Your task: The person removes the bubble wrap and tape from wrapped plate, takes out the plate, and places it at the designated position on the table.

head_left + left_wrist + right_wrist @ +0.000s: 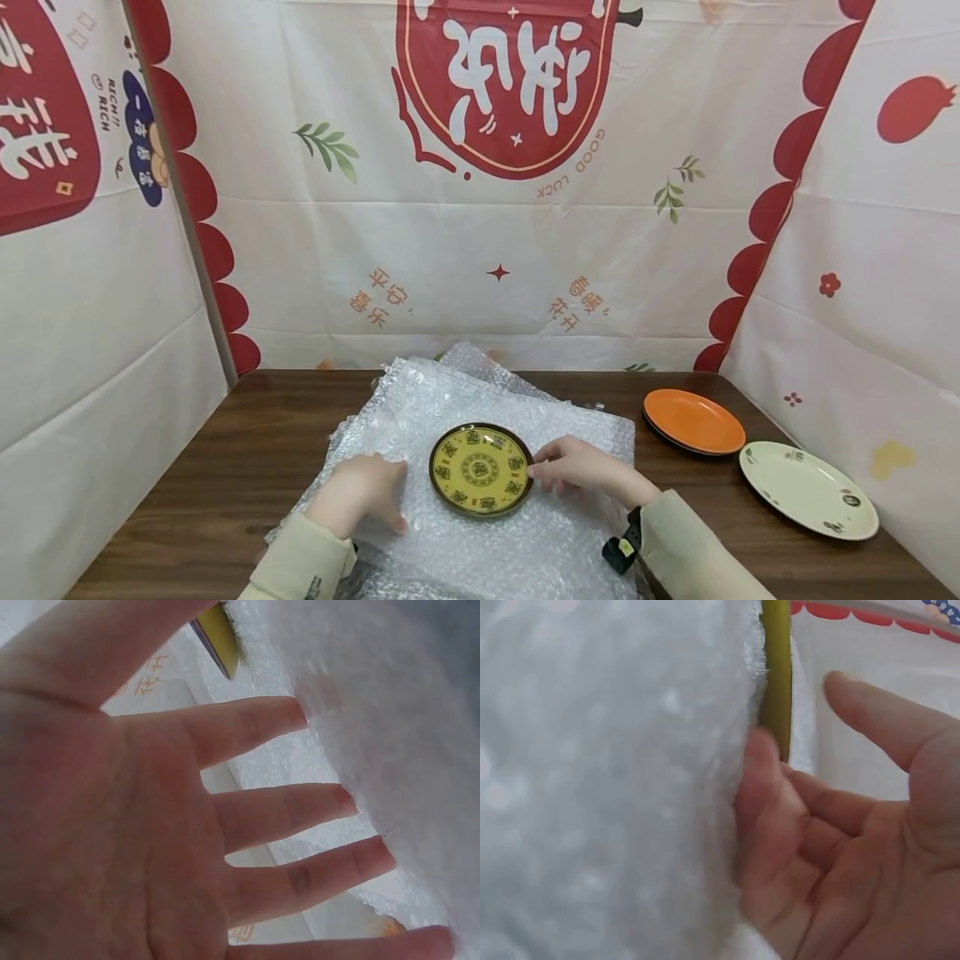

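Observation:
A round yellow plate (480, 469) with a dark rim and dark printed patterns lies on layered sheets of bubble wrap (427, 392). To its left, my left hand (363, 492) is apart from the plate; its fingers are straight and spread, with the tips at the bubble wrap (405, 712) in the left wrist view. My right hand (588, 467) has its fingertips right at the plate's right rim. Seen from the right wrist, the thumb (870, 712) stands away from the plate's edge (778, 675), while the loosely bent fingers touch the wrap beside it.
On the right of the brown wooden table (300, 408), an orange plate (693, 421) sits on a dark-edged one. Nearer the front right is a pale oval plate (810, 490). Printed cloth walls (480, 233) close off the back and both sides.

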`<state>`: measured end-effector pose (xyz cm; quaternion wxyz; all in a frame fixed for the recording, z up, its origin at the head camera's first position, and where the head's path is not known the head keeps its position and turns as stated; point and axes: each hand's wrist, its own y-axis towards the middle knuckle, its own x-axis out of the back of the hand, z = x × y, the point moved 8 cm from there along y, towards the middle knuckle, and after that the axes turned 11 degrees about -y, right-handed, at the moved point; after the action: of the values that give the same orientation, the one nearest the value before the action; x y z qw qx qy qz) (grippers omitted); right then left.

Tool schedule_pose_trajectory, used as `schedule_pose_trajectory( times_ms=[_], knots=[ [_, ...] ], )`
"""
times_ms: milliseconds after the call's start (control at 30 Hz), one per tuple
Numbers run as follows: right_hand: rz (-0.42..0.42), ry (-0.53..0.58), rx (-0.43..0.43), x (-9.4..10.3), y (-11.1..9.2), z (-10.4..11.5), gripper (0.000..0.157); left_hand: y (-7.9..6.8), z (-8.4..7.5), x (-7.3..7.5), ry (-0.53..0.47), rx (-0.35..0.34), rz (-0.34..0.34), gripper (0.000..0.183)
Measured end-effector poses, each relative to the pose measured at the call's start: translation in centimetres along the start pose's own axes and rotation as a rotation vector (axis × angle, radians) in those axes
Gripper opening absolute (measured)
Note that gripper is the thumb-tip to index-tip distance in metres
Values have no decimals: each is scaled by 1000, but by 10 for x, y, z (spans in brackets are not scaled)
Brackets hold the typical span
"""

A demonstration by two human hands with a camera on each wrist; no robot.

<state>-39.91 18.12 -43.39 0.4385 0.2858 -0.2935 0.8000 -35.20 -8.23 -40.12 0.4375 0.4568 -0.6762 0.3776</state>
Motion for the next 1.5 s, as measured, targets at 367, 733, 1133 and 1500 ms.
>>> schedule_pose_trajectory(
  times_ms=[367,733,1133,1500],
  knots=[
    [55,333,-60,-11,12,-17,34,0,1,-3,-16,-5,-1,69],
    [17,309,-75,-11,18,-18,27,0,-1,-1,-9,3,-20,59],
    [17,304,-97,-10,18,-18,24,-2,0,0,-5,12,-27,54],
    [12,305,-89,-8,14,-17,25,-1,0,0,-29,26,7,58]
  ],
)
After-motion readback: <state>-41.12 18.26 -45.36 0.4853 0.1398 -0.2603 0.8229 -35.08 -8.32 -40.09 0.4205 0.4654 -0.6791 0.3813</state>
